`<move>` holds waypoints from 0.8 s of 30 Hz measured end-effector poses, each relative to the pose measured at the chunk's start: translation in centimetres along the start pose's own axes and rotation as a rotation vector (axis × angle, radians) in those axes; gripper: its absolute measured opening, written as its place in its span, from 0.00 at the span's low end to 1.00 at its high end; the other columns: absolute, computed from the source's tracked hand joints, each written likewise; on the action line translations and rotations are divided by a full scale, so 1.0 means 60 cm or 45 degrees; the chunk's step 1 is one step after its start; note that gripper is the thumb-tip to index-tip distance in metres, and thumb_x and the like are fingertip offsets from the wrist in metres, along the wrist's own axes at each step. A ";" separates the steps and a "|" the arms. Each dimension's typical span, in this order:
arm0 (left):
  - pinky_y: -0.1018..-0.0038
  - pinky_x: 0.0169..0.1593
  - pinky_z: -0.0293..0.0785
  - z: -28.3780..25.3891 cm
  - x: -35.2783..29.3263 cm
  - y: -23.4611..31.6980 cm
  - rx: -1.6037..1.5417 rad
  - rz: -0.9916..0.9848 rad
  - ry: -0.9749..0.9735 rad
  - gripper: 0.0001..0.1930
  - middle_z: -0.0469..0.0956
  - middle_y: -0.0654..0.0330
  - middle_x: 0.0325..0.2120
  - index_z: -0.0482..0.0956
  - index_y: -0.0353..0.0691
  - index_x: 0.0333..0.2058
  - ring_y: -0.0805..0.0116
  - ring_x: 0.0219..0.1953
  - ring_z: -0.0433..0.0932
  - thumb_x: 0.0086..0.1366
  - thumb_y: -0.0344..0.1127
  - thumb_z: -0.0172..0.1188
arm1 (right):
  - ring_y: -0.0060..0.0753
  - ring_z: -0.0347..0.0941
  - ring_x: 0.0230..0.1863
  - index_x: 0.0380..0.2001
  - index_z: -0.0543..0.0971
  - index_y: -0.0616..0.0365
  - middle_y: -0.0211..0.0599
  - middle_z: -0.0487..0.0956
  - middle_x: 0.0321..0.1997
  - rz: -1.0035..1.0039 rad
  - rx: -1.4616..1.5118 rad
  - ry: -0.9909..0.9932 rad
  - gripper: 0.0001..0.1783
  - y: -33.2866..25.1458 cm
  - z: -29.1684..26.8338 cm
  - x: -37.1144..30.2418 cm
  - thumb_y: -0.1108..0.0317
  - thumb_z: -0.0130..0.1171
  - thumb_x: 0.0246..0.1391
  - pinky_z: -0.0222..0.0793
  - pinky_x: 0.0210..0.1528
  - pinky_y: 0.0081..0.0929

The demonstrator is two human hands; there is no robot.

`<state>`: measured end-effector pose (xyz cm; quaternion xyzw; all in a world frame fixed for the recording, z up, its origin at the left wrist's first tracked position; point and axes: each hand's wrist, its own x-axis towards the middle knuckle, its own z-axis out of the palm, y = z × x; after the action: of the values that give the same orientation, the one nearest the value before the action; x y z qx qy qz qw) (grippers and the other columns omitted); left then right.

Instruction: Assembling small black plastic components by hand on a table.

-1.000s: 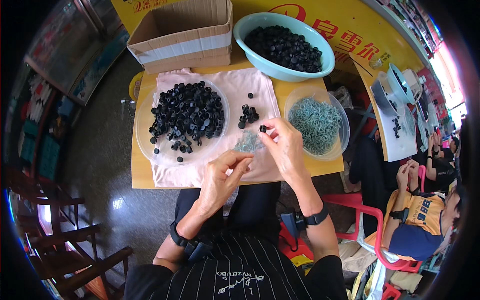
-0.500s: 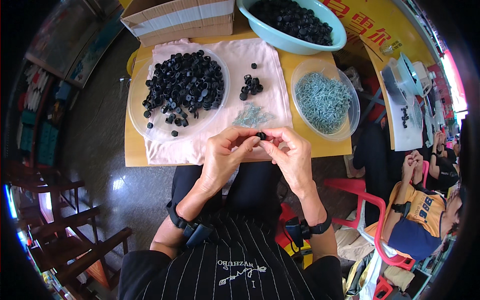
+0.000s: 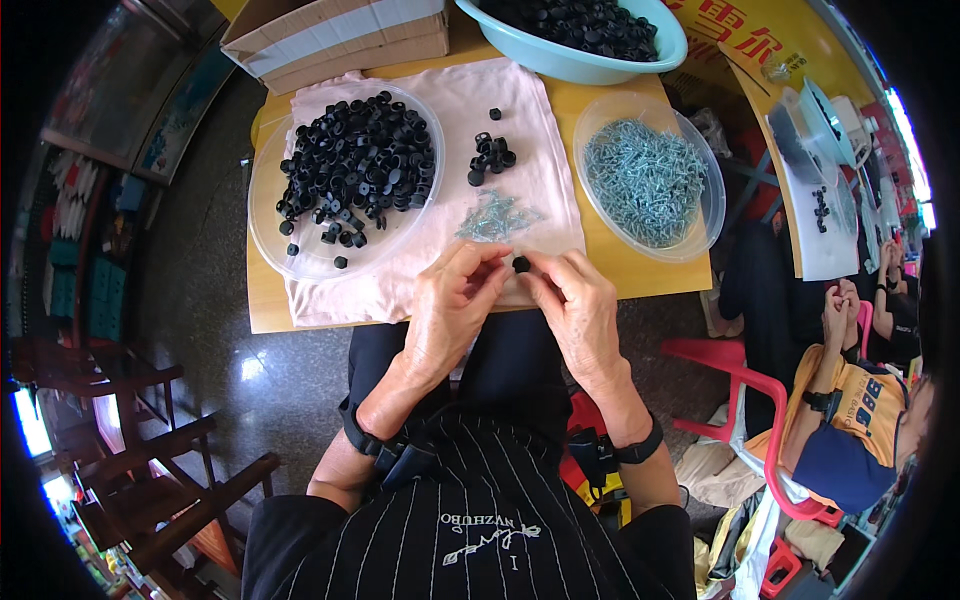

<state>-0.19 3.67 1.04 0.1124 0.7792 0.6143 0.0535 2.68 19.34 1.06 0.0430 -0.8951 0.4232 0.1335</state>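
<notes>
While two bare hands meet at a table's near side, a small black cap sits at the right fingertips

The black cap (image 3: pixel 521 264) is between the thumb and forefinger of the right hand (image 3: pixel 582 315), which pinch it at their tips. Just to its left, the left hand (image 3: pixel 445 315) has its thumb and forefinger drawn close together, pointing at the cap; whether they grip something small or touch the cap is too fine to tell. Both hands are over the near part of a pink cloth (image 3: pixel 545 140).

Just beyond the fingers, a loose pile of silvery screws (image 3: pixel 495 215) lies on the cloth. Farther back are a cluster of black caps (image 3: pixel 492 158) and one lone cap (image 3: pixel 495 114).

To the left, a shallow clear tray (image 3: pixel 268 205) bears a large heap of caps (image 3: pixel 355 165). To the right, a clear tub (image 3: pixel 712 190) holds many more screws (image 3: pixel 645 185). Along the far side of the wooden table (image 3: pixel 685 278) stand a cardboard box (image 3: pixel 345 42) and a pale blue basin (image 3: pixel 570 62) of black pieces (image 3: pixel 590 28). At far right, a co-worker (image 3: pixel 845 440) sits in a red chair (image 3: pixel 765 400).
</notes>
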 end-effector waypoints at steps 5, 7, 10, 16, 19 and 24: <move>0.84 0.27 0.69 -0.022 0.001 -0.002 0.330 0.195 0.049 0.13 0.73 0.61 0.32 0.79 0.37 0.41 0.79 0.28 0.74 0.56 0.25 0.63 | 0.39 0.75 0.29 0.41 0.77 0.60 0.41 0.73 0.29 0.063 0.124 0.011 0.15 0.003 -0.001 -0.002 0.78 0.62 0.47 0.69 0.31 0.30; 0.81 0.27 0.70 -0.026 0.001 0.006 0.346 0.168 0.054 0.12 0.73 0.60 0.31 0.78 0.37 0.40 0.76 0.27 0.74 0.55 0.25 0.63 | 0.35 0.75 0.27 0.41 0.76 0.60 0.40 0.73 0.29 0.126 0.139 -0.017 0.16 -0.005 -0.005 0.002 0.80 0.62 0.46 0.70 0.30 0.28; 0.78 0.28 0.71 -0.023 0.002 0.008 0.404 0.154 0.056 0.12 0.74 0.59 0.30 0.78 0.36 0.39 0.73 0.25 0.74 0.55 0.25 0.63 | 0.19 0.67 0.21 0.40 0.78 0.60 0.31 0.72 0.25 0.079 0.145 0.055 0.14 0.004 0.002 -0.001 0.79 0.63 0.47 0.65 0.24 0.19; 0.78 0.28 0.71 -0.017 0.004 -0.006 0.400 0.192 0.064 0.09 0.74 0.59 0.30 0.79 0.36 0.37 0.72 0.25 0.75 0.55 0.26 0.63 | 0.29 0.74 0.26 0.39 0.76 0.62 0.39 0.75 0.28 0.101 0.208 0.003 0.13 -0.013 -0.009 0.002 0.80 0.62 0.47 0.69 0.28 0.25; 0.81 0.30 0.70 -0.022 -0.004 0.004 0.149 0.087 0.013 0.09 0.74 0.61 0.31 0.80 0.37 0.37 0.76 0.28 0.75 0.56 0.26 0.64 | 0.23 0.74 0.28 0.40 0.76 0.63 0.36 0.78 0.32 0.199 0.414 -0.054 0.11 -0.019 -0.011 -0.003 0.76 0.60 0.52 0.70 0.28 0.21; 0.83 0.35 0.69 -0.015 -0.009 -0.003 -0.382 0.104 -0.049 0.10 0.73 0.64 0.34 0.81 0.39 0.39 0.80 0.33 0.72 0.57 0.25 0.63 | 0.19 0.76 0.35 0.44 0.76 0.64 0.34 0.79 0.39 0.618 1.350 -0.230 0.13 -0.021 -0.025 -0.004 0.68 0.56 0.59 0.75 0.31 0.16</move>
<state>0.08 2.65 1.05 0.1466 0.6723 0.7232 0.0594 3.43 19.70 2.84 -0.0664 -0.5535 0.8260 -0.0839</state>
